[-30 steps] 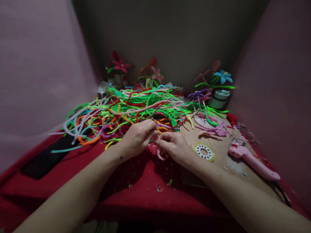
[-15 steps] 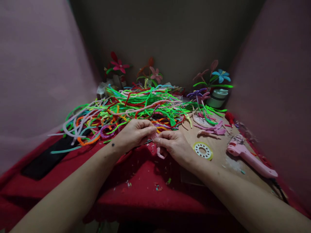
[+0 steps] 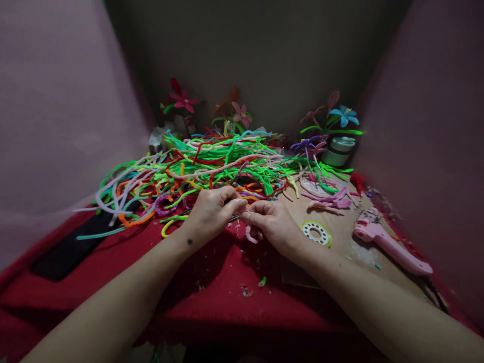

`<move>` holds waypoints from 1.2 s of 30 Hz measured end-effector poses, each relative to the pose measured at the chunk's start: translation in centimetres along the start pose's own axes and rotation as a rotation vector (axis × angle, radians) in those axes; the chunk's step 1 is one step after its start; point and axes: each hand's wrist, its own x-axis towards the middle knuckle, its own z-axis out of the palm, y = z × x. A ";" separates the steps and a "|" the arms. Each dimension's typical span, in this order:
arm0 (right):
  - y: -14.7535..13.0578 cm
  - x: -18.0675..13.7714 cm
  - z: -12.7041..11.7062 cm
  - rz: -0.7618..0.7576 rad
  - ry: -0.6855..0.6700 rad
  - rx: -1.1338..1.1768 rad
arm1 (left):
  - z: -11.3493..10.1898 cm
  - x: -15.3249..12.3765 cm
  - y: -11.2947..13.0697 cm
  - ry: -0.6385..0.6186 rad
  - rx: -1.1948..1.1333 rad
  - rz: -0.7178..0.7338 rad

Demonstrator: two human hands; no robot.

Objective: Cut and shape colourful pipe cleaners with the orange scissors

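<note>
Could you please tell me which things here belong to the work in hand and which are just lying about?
Likely in the work:
- pale pink pipe cleaner, held in the right hand, left hand close by
- pile of pipe cleaners

Apparently just lying about:
- black slab
- pale lidded jar
- pink corded tool

Red tablecloth (image 3: 212,302), fuzzy stems (image 3: 227,166), tan board (image 3: 341,233)

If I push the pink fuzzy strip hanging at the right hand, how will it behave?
The pink strip likely bends yet keeps shape, since its free end holds a curl. Being thin, it is probably light. Its fuzz suggests little slipping.
</note>
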 end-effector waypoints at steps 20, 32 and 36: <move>0.0 0.4 0.4 -0.074 0.165 0.325 | 2.1 -0.6 -0.6 -0.495 -0.642 -0.389; -0.3 0.6 -0.2 -0.097 0.284 0.333 | 3.8 -2.2 -0.4 -0.179 0.223 0.218; -0.1 0.6 -0.1 -0.093 0.273 0.311 | 2.3 -1.6 -0.1 -0.518 0.014 -0.019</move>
